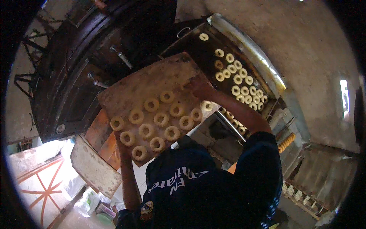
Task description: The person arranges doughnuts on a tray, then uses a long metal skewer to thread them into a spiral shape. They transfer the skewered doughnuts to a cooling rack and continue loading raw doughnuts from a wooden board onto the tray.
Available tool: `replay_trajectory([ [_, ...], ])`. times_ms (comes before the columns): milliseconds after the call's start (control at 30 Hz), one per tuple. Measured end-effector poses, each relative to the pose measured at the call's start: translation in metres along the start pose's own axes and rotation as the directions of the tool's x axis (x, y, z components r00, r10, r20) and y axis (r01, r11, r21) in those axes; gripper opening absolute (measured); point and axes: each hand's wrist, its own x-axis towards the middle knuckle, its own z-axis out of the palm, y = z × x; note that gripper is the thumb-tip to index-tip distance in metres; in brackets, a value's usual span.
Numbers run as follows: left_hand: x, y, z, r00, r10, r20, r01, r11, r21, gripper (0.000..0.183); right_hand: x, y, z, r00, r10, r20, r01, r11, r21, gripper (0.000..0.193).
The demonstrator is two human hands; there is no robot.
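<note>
A wide wooden board (152,82) is tilted in front of me, with rows of ring-shaped dough pieces (161,119) on its near half. My left hand (118,138) holds the board at its near left edge; most of its fingers are hidden beneath it. Over the board's right side reaches my right hand (201,91), its fingertips at a dough ring by the far right part. Dim light and blur hide whether they grip that ring. Beyond my right forearm lies a large frying vat (190,42) of dark oil, with many pale dough rings (238,79) floating in it.
A dark metal cabinet with handles (122,58) stands at the far left. On the right, browned rings are strung on a rod (286,142). A metal bar (231,126) crosses the vat's near side. Plastic bags (87,202) lie at lower left.
</note>
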Motion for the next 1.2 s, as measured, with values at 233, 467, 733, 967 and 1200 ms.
replay_trajectory([
  [233,-0.022,0.028,-0.012,0.997,0.070,-0.028,-0.068,0.994,0.087,0.057,-0.036,0.100,0.038,0.874,0.484,-0.025,-0.450,0.830,0.329,0.042],
  [467,0.015,-0.025,-0.017,1.000,-0.021,0.006,0.021,0.999,0.025,0.067,0.027,-0.072,0.007,0.959,-0.111,-0.261,0.199,0.919,0.339,0.064],
  [733,-0.003,0.013,-0.025,1.000,0.007,0.018,-0.008,0.995,0.103,0.067,0.016,0.029,0.032,0.942,0.334,0.033,-0.311,0.833,0.458,0.041],
  [967,-0.001,0.026,-0.022,0.999,-0.042,0.032,0.042,0.999,-0.001,0.055,-0.017,0.089,0.062,0.863,0.503,-0.043,-0.504,0.858,-0.094,0.035],
  [1200,0.036,-0.036,0.021,0.999,-0.038,0.011,0.038,0.998,-0.046,0.051,0.053,-0.119,-0.002,0.977,0.017,-0.214,0.084,0.889,0.451,0.067],
])
